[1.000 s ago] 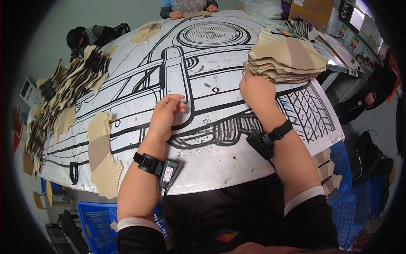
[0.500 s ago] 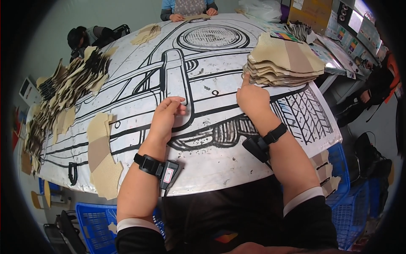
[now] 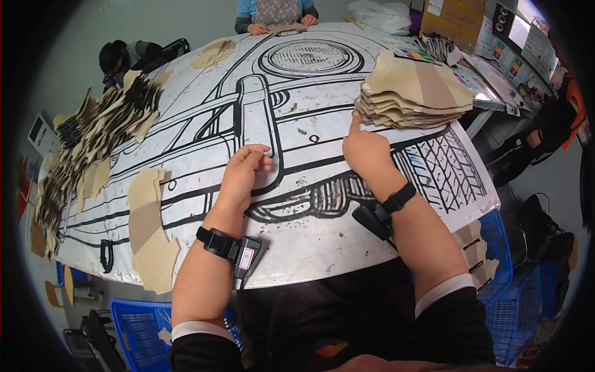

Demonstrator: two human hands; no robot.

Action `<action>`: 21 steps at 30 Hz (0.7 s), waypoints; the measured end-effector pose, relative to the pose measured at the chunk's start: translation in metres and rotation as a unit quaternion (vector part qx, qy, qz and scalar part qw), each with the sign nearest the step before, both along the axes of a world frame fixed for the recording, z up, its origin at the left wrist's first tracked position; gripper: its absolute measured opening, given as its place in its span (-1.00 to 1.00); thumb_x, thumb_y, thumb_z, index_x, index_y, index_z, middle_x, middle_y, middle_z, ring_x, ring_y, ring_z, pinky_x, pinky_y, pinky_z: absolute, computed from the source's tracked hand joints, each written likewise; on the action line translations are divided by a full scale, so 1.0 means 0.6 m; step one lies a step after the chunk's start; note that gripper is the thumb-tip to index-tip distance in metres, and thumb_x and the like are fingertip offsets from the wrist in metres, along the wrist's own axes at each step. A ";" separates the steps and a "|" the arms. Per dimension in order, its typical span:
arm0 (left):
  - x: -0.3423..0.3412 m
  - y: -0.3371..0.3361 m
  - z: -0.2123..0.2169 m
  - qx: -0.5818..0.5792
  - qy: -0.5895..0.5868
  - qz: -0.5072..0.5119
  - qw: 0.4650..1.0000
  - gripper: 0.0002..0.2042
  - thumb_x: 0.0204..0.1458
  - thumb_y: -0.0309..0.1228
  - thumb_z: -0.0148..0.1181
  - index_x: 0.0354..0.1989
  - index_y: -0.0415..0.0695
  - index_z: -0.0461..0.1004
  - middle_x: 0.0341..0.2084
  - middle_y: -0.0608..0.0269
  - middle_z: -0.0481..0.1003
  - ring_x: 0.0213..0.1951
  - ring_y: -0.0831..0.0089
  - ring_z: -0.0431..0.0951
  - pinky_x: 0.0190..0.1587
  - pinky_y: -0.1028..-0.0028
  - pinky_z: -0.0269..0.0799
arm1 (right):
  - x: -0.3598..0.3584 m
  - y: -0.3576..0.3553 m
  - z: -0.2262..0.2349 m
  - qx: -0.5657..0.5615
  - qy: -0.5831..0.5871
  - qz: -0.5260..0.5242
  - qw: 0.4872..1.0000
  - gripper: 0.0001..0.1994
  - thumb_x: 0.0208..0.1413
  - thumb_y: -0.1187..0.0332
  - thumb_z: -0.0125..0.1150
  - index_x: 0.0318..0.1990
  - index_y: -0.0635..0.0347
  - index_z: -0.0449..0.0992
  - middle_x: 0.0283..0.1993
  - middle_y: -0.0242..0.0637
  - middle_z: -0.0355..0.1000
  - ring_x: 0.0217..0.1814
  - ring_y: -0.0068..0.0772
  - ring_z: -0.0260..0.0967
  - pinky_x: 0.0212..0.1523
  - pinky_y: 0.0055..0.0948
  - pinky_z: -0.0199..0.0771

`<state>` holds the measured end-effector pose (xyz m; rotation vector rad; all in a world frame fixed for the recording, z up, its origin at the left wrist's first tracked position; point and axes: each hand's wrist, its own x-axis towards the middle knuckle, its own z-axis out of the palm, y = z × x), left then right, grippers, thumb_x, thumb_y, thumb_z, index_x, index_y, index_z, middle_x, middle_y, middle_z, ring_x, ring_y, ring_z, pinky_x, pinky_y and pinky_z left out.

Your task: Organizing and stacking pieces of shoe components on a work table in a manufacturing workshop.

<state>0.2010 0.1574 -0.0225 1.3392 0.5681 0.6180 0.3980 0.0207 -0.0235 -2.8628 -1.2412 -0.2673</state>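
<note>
My right hand (image 3: 367, 150) stretches its index finger toward the near left corner of a thick stack of beige mesh fabric pieces (image 3: 427, 84), each crossed by a brown band. The fingertip is at the stack's edge; I cannot tell whether it touches. Its other fingers are curled in, with nothing seen in them. Over the printed table cover, my left hand (image 3: 249, 164) is loosely closed, fingers bent toward the thumb, and nothing shows in it. A single beige and brown fabric piece (image 3: 149, 226) lies left of my left forearm, partly over the table's front edge.
A long, overlapping pile of fabric pieces (image 3: 108, 121) runs along the table's left side. Another few pieces (image 3: 214, 53) lie farther back. Blue baskets (image 3: 133, 332) stand below the table edge. Across the table a person (image 3: 277, 13) handles a piece; others are at left and right.
My right hand has shifted slightly left and nearer to me, its finger still pointing at the stack. My left hand has hardly moved.
</note>
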 end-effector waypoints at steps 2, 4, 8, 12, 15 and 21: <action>-0.001 -0.001 -0.002 -0.001 0.000 0.000 1.000 -0.83 0.07 -0.42 -0.10 -0.28 -0.25 0.37 -0.54 0.34 0.38 -0.48 0.62 0.36 -0.32 0.67 0.28 | -0.009 -0.001 -0.004 -0.023 -0.018 0.044 0.999 -0.40 -0.12 0.44 -0.07 0.13 0.56 0.03 -0.52 -0.15 0.46 -0.55 -0.32 0.44 -0.59 -0.36 0.40; -0.003 -0.001 -0.004 0.002 -0.005 -0.004 1.000 -0.82 0.07 -0.42 -0.11 -0.28 -0.25 0.37 -0.54 0.34 0.38 -0.48 0.62 0.36 -0.32 0.68 0.28 | -0.013 0.000 -0.010 -0.027 -0.007 0.047 0.999 -0.42 -0.08 0.41 -0.09 0.13 0.56 0.04 -0.51 -0.15 0.46 -0.53 -0.29 0.44 -0.56 -0.35 0.41; -0.005 0.007 -0.010 0.006 -0.003 0.003 1.000 -0.83 0.07 -0.43 -0.11 -0.28 -0.25 0.37 -0.55 0.35 0.38 -0.48 0.63 0.35 -0.34 0.69 0.27 | -0.027 -0.001 0.002 -0.018 0.043 0.014 0.999 -0.46 0.07 0.24 -0.18 0.12 0.52 0.08 -0.39 -0.07 0.47 -0.35 -0.16 0.45 -0.36 -0.26 0.43; 0.002 0.010 -0.007 0.019 -0.015 -0.011 1.000 -0.81 0.04 -0.42 -0.09 -0.29 -0.26 0.39 -0.54 0.31 0.40 -0.47 0.62 0.36 -0.31 0.66 0.28 | -0.015 -0.008 0.006 -0.038 0.062 -0.038 0.997 -0.45 0.14 0.12 -0.31 0.13 0.44 0.10 -0.22 0.02 0.42 -0.14 -0.06 0.38 -0.14 -0.16 0.35; 0.003 0.011 -0.007 0.020 -0.019 -0.011 1.000 -0.82 0.05 -0.42 -0.09 -0.30 -0.25 0.40 -0.57 0.38 0.40 -0.50 0.67 0.35 -0.33 0.72 0.25 | -0.008 -0.006 0.006 -0.058 0.055 -0.043 0.996 -0.45 0.16 0.11 -0.38 0.15 0.42 0.06 -0.17 0.06 0.40 -0.11 0.00 0.36 -0.09 -0.17 0.31; 0.001 0.016 -0.011 0.013 0.003 -0.007 1.000 -0.82 0.04 -0.40 -0.07 -0.31 -0.23 0.41 -0.56 0.39 0.41 -0.49 0.68 0.36 -0.29 0.70 0.25 | 0.023 -0.011 0.018 -0.109 0.081 -0.060 0.989 -0.42 0.01 0.32 -0.28 0.21 0.42 -0.10 -0.16 0.12 0.37 -0.11 0.01 0.35 -0.08 -0.20 0.31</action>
